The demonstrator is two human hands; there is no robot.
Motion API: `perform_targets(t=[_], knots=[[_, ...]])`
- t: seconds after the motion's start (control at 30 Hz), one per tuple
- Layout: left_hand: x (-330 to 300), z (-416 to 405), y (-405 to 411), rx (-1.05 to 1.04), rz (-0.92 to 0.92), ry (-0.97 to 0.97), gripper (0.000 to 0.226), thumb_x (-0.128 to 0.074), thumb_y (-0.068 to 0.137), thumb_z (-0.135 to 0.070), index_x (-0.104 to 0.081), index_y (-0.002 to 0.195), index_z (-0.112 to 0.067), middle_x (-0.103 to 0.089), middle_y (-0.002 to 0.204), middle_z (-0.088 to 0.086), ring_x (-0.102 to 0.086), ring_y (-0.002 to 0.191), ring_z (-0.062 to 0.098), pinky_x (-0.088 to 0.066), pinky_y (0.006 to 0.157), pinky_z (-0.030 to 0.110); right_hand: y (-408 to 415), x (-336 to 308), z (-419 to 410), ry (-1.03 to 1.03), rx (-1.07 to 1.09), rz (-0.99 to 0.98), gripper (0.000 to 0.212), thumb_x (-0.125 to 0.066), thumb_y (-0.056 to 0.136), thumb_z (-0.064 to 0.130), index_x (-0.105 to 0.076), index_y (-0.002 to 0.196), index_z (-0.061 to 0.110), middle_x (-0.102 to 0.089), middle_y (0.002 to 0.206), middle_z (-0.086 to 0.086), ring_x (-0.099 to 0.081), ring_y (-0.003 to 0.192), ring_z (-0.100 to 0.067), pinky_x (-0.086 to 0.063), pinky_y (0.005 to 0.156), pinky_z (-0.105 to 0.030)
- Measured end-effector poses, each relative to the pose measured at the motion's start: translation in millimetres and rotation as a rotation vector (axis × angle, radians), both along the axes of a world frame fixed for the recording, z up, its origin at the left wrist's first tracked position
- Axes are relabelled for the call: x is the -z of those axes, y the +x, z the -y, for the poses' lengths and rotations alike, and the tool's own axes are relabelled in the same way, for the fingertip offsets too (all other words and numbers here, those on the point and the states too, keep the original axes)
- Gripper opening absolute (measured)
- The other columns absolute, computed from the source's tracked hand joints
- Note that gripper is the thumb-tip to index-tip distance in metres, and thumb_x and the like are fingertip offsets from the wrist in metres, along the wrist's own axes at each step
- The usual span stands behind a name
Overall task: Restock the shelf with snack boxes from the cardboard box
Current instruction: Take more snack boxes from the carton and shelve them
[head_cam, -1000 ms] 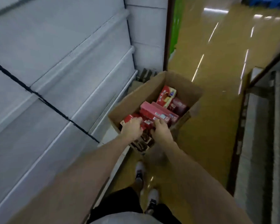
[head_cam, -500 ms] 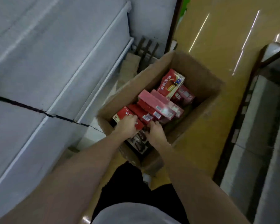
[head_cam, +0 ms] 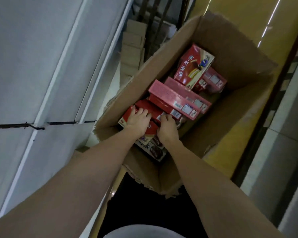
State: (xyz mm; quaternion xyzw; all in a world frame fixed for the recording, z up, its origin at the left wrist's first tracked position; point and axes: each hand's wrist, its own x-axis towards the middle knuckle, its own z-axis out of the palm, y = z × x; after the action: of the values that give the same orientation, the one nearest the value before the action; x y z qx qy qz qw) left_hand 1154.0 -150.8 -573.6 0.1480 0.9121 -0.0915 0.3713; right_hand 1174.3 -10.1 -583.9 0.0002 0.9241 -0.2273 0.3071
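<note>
An open cardboard box [head_cam: 237, 48] stands on the floor with several red snack boxes inside. One red snack box [head_cam: 193, 65] leans upright at the far end, and pink-sided ones [head_cam: 177, 98] lie across the middle. Both hands reach into the near end. My left hand [head_cam: 138, 120] grips the top of a red snack box [head_cam: 126, 118] with fingers curled over its edge. My right hand [head_cam: 167, 128] grips the neighbouring box's right side. A dark-printed box [head_cam: 155, 150] lies below my wrists.
Grey-white shelf boards [head_cam: 41, 66] run along the left, level with the box. Flattened cardboard pieces [head_cam: 132, 47] and dark rods lie behind the box. Shiny yellow floor [head_cam: 244, 12] stretches beyond, and another shelf unit [head_cam: 282, 152] edges the right side.
The camera has dropped closer to the box, which fills more of the view. Both hands stay on the near red boxes, fingers now pushed further over their edges.
</note>
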Motion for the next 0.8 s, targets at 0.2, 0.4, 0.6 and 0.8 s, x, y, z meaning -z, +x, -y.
perform_targets(t=[0.2,0.4,0.6,0.8], knots=[[7.6,-5.3,1.4,0.024,-0.019,-0.048,0.073,-0.071,0.079,-0.03,-0.037,0.144,-0.021,-0.041,0.143,0.004,-0.034,0.132,0.026,-0.025,0.111,0.047,-4.9,12.0,5.9,0.085,0.028,0.003,0.06,-0.064,0.09,0.017,-0.037,0.143,0.011,-0.04,0.139,-0.013,-0.046,0.122,-0.027,-0.046,0.1,-0.039],[10.7,-4.9,13.1,0.053,-0.008,-0.083,0.059,-0.063,0.086,-0.03,-0.04,0.141,-0.024,-0.046,0.139,0.001,-0.031,0.131,0.028,-0.026,0.104,0.046,-4.1,15.3,10.4,0.106,0.035,0.007,0.065,-0.074,0.082,0.029,-0.04,0.135,0.012,-0.04,0.137,-0.016,-0.046,0.122,-0.03,-0.047,0.1,-0.043],[4.3,-9.9,10.4,0.045,-0.03,-0.077,0.044,-0.066,0.084,-0.026,-0.056,0.127,-0.022,-0.045,0.14,0.003,-0.031,0.129,0.028,-0.026,0.104,0.046,-4.8,12.1,14.9,0.12,0.028,0.038,0.056,-0.071,0.085,0.027,-0.044,0.132,0.012,-0.044,0.133,-0.015,-0.047,0.119,-0.029,-0.047,0.099,-0.041],[-5.3,-8.4,9.2,0.118,-0.079,-0.036,0.046,-0.072,0.08,-0.032,-0.06,0.123,-0.021,-0.052,0.134,0.004,-0.034,0.13,0.028,-0.022,0.11,0.049,-0.1,-1.9,14.9,0.255,-0.019,0.034,0.052,-0.072,0.085,0.029,-0.049,0.129,0.014,-0.041,0.137,-0.017,-0.035,0.129,-0.035,-0.033,0.112,-0.046]])
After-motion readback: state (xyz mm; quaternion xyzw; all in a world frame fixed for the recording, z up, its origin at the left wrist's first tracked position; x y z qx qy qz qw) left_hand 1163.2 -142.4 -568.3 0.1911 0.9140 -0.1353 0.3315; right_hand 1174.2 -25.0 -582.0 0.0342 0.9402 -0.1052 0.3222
